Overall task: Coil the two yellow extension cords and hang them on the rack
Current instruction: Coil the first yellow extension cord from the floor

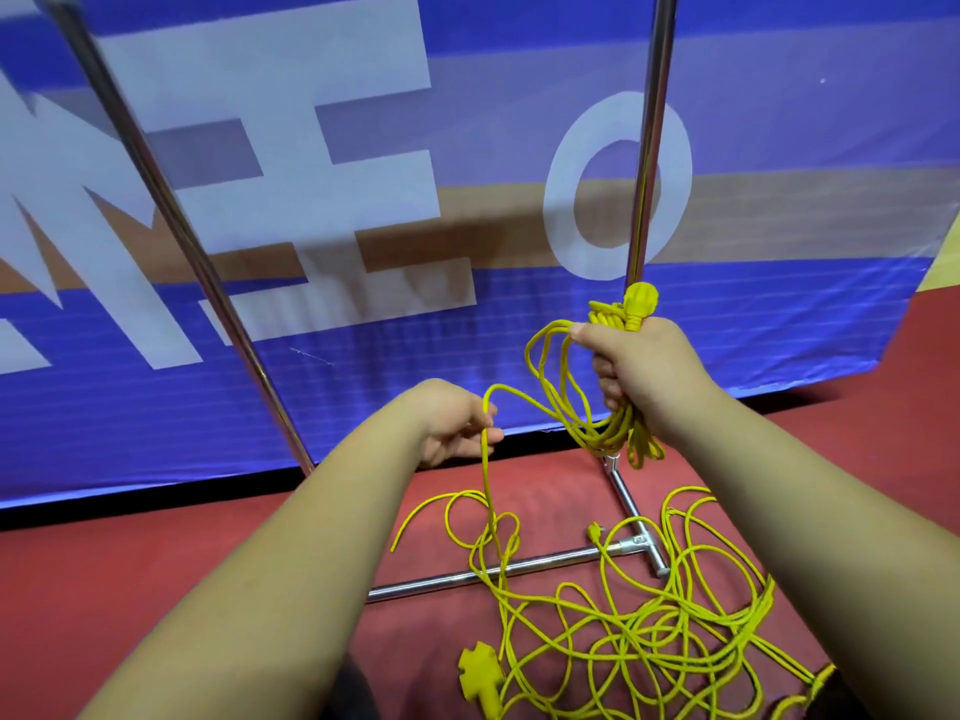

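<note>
My right hand point(641, 374) grips a bundle of yellow cord loops point(569, 402), with a yellow plug end point(640, 302) sticking up above the fist. From those loops the cord runs left to my left hand point(457, 426), which pinches the strand, then drops to the floor. A loose tangle of yellow extension cord point(639, 631) lies on the red floor under my arms, with a cross-shaped yellow socket point(480, 675) at its near left edge and a small plug point(594, 532) by the rack's foot. The metal rack stands right behind: one upright point(650, 148) behind my right hand, another pole point(171, 210) slanting on the left.
The rack's base bars point(519, 566) lie on the red floor point(156, 563), and the cord crosses over them. A large blue banner with white letters point(311, 174) hangs close behind the rack.
</note>
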A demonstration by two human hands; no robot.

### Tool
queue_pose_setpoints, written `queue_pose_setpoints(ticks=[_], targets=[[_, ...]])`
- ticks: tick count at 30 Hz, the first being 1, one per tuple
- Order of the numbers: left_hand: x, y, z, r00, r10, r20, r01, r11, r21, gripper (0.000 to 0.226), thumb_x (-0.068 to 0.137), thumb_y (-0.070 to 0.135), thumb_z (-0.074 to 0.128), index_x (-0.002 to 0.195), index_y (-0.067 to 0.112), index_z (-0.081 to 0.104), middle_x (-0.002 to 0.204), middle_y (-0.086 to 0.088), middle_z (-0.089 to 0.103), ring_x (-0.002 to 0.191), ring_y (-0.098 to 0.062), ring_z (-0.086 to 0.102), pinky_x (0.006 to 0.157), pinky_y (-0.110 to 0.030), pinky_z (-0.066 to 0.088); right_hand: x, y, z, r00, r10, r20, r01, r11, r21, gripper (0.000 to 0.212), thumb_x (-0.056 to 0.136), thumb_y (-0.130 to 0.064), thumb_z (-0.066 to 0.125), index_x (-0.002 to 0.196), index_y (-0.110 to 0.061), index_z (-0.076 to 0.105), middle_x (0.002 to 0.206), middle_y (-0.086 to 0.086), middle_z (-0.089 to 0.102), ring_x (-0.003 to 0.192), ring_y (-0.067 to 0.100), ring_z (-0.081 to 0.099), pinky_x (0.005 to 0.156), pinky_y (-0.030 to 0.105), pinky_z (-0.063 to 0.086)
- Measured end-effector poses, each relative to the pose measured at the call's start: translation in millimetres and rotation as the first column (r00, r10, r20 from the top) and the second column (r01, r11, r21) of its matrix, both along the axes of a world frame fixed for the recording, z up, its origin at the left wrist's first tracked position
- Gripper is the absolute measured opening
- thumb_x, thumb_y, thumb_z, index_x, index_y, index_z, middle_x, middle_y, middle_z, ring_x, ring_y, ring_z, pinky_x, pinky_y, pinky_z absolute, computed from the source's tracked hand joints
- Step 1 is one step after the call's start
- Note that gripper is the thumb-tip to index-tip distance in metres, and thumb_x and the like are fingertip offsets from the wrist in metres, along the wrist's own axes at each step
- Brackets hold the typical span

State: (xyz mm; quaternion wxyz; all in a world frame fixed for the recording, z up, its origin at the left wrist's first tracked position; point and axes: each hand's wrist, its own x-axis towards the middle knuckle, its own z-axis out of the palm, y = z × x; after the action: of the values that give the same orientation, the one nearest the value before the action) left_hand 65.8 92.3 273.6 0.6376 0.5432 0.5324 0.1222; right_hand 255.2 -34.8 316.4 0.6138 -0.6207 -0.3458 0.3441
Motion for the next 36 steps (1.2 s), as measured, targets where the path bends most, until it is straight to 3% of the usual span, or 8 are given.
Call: queue_pose_setpoints(ticks=[11, 14, 20, 25, 28, 31, 33, 36], targets=[[0.0, -21.9, 37.7, 0.923, -0.013, 0.384, -0.032, 0.993, 0.112, 0.023, 0.096, -0.003, 0.067, 0.116, 0.007, 0.073, 0.090, -0.013, 0.075, 0.093, -0.029, 0.078, 0.083, -0.045, 0.064, -10.3, 4.1, -15.8, 0.999, 0.006, 0.052, -0.003, 0.998, -0.066, 0.044, 0.091, -0.030, 0.078, 0.060, -0.017, 0.049, 0.056, 0.007, 0.041, 0.045, 0.023, 0.038, 0.048, 0.030, 0.038], [0.0, -25.1, 39.3, 0.928, -0.014, 0.373, -0.043, 0.989, 0.143, 0.024, 0.093, 0.004, 0.074, 0.117, 0.007, 0.072, 0.093, -0.009, 0.078, 0.094, -0.028, 0.079, 0.080, -0.039, 0.064, -14.6, 6.6, -22.4, 0.999, 0.039, 0.003, -0.038, 0.996, -0.084, 0.036, 0.090, -0.023, 0.078, 0.063, -0.014, 0.056, 0.057, 0.008, 0.047, 0.048, 0.023, 0.045, 0.050, 0.030, 0.044], [-1.1, -25.0, 40.3, 0.969, -0.030, 0.246, -0.034, 0.967, 0.251, 0.032, 0.089, 0.014, 0.082, 0.116, 0.001, 0.070, 0.088, -0.013, 0.073, 0.074, -0.022, 0.072, 0.066, -0.029, 0.062, -19.2, 12.6, -34.3, 0.963, 0.046, -0.264, -0.089, 0.984, -0.156, 0.025, 0.094, -0.017, 0.073, 0.072, -0.013, 0.062, 0.060, 0.003, 0.051, 0.048, 0.016, 0.047, 0.048, 0.029, 0.046], [1.5, -30.7, 40.2, 0.965, -0.008, 0.260, -0.026, 0.992, 0.125, 0.024, 0.091, 0.009, 0.079, 0.111, -0.002, 0.070, 0.087, -0.012, 0.074, 0.077, -0.023, 0.074, 0.068, -0.031, 0.064, -23.5, 12.4, -38.9, 0.888, 0.037, -0.457, -0.123, 0.980, -0.159, 0.007, 0.101, -0.015, 0.067, 0.097, -0.010, 0.070, 0.070, 0.000, 0.065, 0.050, 0.011, 0.053, 0.047, 0.027, 0.048], [1.9, -30.4, 42.6, 0.948, 0.033, 0.317, -0.032, 0.999, -0.006, 0.005, 0.096, 0.008, 0.072, 0.098, 0.004, 0.073, 0.080, -0.006, 0.075, 0.070, -0.015, 0.074, 0.065, -0.026, 0.063, -28.6, 10.5, -38.1, 0.894, 0.049, -0.446, -0.144, 0.973, -0.181, 0.009, 0.099, -0.015, 0.069, 0.095, -0.011, 0.076, 0.087, 0.000, 0.077, 0.064, 0.011, 0.063, 0.059, 0.029, 0.053], [2.9, -29.0, 43.3, 0.918, 0.090, 0.386, -0.043, 0.991, -0.130, 0.005, 0.098, 0.005, 0.067, 0.096, 0.002, 0.071, 0.070, -0.004, 0.072, 0.064, -0.013, 0.074, 0.063, -0.024, 0.063, -31.3, 9.8, -39.9, 0.886, 0.071, -0.458, -0.178, 0.965, -0.193, 0.010, 0.098, -0.014, 0.070, 0.099, -0.011, 0.079, 0.095, 0.000, 0.080, 0.074, 0.013, 0.070, 0.066, 0.031, 0.055], [4.0, -27.0, 41.9, 0.893, 0.157, 0.422, -0.076, 0.976, -0.202, 0.005, 0.098, 0.004, 0.068, 0.095, 0.000, 0.069, 0.075, -0.008, 0.071, 0.066, -0.016, 0.073, 0.062, -0.024, 0.063, -31.6, 9.3, -40.4, 0.867, 0.107, -0.487, -0.224, 0.956, -0.188, 0.012, 0.100, -0.013, 0.066, 0.103, -0.010, 0.078, 0.102, 0.006, 0.080, 0.075, 0.016, 0.074, 0.070, 0.035, 0.058], [4.2, -20.4, 39.1, 0.840, 0.274, 0.468, -0.148, 0.946, -0.288, 0.007, 0.097, 0.004, 0.068, 0.098, -0.003, 0.067, 0.082, -0.012, 0.066, 0.066, -0.016, 0.071, 0.058, -0.023, 0.061, -33.4, 7.6, -41.5, 0.839, 0.187, -0.510, -0.322, 0.928, -0.189, 0.019, 0.103, -0.014, 0.060, 0.115, -0.009, 0.073, 0.113, 0.014, 0.079, 0.093, 0.029, 0.080, 0.092, 0.048, 0.060]])
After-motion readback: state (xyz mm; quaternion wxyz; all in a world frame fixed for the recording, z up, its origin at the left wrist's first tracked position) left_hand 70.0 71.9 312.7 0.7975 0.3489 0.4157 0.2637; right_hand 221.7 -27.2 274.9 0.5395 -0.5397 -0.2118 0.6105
